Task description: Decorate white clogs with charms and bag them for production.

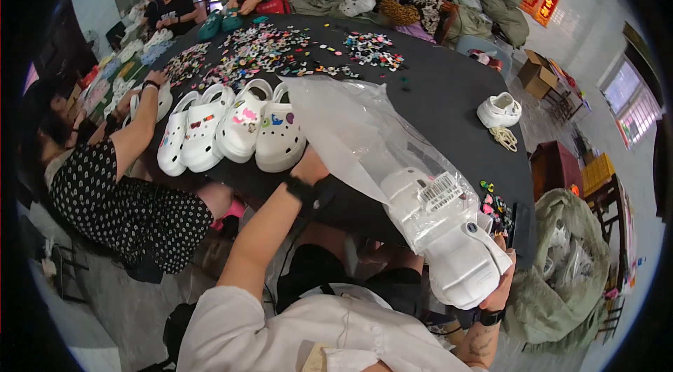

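Note:
At the lower right, my right hand point(502, 275) grips a pair of white foam clogs point(471, 267) from the side. A clear plastic bag point(371, 135) with a barcode label point(440, 191) covers part of the pair and stretches to the upper left across the table edge. My left hand point(310, 166) reaches in beside the bag's left side, close to the row of clogs; its fingers are hidden. That row has several white clogs point(280, 146) with colourful charms on their toes, standing at the front left of the black table point(442, 102).
Loose colourful charms point(263, 49) spread over the far table. Another white clog point(499, 110) and beige cord point(503, 138) lie at the right, near more charms point(495, 211). A green sack point(561, 274) stands lower right. A co-worker in a dotted dress point(133, 211) sits left; other people work beyond.

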The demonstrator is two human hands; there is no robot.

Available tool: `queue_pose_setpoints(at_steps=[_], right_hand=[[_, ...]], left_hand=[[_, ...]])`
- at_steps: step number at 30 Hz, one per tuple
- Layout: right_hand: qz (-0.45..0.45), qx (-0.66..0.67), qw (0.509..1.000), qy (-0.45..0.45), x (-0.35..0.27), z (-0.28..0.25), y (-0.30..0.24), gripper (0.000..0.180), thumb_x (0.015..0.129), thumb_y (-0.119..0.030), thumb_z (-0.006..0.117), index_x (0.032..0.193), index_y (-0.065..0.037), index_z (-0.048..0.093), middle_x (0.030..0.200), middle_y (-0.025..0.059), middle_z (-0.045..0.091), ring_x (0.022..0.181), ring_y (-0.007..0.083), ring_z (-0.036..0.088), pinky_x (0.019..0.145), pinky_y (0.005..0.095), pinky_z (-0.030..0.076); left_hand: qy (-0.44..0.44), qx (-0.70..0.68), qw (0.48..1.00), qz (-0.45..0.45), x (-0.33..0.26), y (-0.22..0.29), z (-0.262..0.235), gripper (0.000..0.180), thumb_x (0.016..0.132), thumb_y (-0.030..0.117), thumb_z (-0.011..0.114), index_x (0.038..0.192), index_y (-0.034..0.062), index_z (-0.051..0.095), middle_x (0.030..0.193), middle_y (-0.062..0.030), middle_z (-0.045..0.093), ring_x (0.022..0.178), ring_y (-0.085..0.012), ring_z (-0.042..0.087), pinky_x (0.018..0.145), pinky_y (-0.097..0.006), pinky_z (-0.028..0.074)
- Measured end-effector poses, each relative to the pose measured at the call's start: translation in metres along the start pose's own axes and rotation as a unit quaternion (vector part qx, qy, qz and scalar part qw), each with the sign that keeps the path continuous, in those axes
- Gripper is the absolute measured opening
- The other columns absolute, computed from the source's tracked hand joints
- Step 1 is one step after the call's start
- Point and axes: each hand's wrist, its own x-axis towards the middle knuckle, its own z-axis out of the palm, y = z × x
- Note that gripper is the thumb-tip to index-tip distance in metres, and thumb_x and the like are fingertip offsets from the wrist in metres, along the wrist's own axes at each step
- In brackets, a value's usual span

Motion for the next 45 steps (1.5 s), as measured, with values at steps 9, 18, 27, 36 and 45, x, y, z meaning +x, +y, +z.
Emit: queue_pose_setpoints(at_steps=[9,18,27,36,45], right_hand=[[-0.097,-0.147,0.941,-0.288,0.028,-0.002,0.010,0.066,0.051,-0.020,0.100,0.101,-0.006,0.060,0.106,0.0077,0.044,0.096,0.0216,0.042,0.083,0.0317,0.033],[-0.050,-0.060,0.973,-0.217,-0.007,-0.040,-0.007,0.072,0.032,-0.041,0.101,0.087,-0.015,0.062,0.092,0.0034,0.042,0.083,0.0193,0.037,0.073,0.0331,0.027],[-0.023,0.156,0.972,0.175,-0.038,-0.022,-0.057,0.046,0.093,-0.051,0.057,0.077,-0.013,0.036,0.075,-0.0015,0.041,0.075,0.0111,0.043,0.070,0.0300,0.039],[-0.094,-0.223,0.970,0.035,-0.018,-0.079,-0.016,0.116,0.043,-0.040,0.100,0.135,0.000,0.041,0.137,0.0109,0.045,0.127,0.0249,0.048,0.107,0.0380,0.037],[-0.161,-0.232,0.959,0.038,0.001,-0.014,-0.020,0.085,0.046,-0.044,0.099,0.104,-0.007,0.049,0.106,0.0053,0.043,0.100,0.0195,0.047,0.090,0.0315,0.039]], left_hand=[[-0.178,0.122,0.975,-0.048,-0.031,-0.050,0.024,0.042,0.101,0.031,0.051,0.133,0.0041,0.050,0.126,-0.0111,0.061,0.118,-0.0261,0.058,0.098,-0.042,0.048],[-0.040,0.196,0.974,0.109,0.051,-0.014,-0.043,0.031,0.096,0.002,0.049,0.127,0.0001,0.050,0.115,-0.0137,0.062,0.099,-0.0284,0.065,0.083,-0.042,0.056],[0.058,0.410,0.813,0.408,0.024,-0.018,-0.050,0.049,0.088,0.014,0.068,0.131,0.0005,0.049,0.125,-0.0152,0.057,0.116,-0.0294,0.054,0.097,-0.041,0.045],[-0.219,0.800,0.407,0.382,-0.078,-0.103,-0.004,0.067,0.079,0.021,0.074,0.139,0.0100,0.048,0.142,-0.0159,0.049,0.130,-0.0402,0.045,0.107,-0.051,0.038],[-0.419,0.783,0.344,0.306,-0.091,-0.089,-0.020,0.044,0.081,0.007,0.062,0.125,0.0117,0.061,0.128,-0.0087,0.062,0.119,-0.0285,0.059,0.095,-0.038,0.050]])
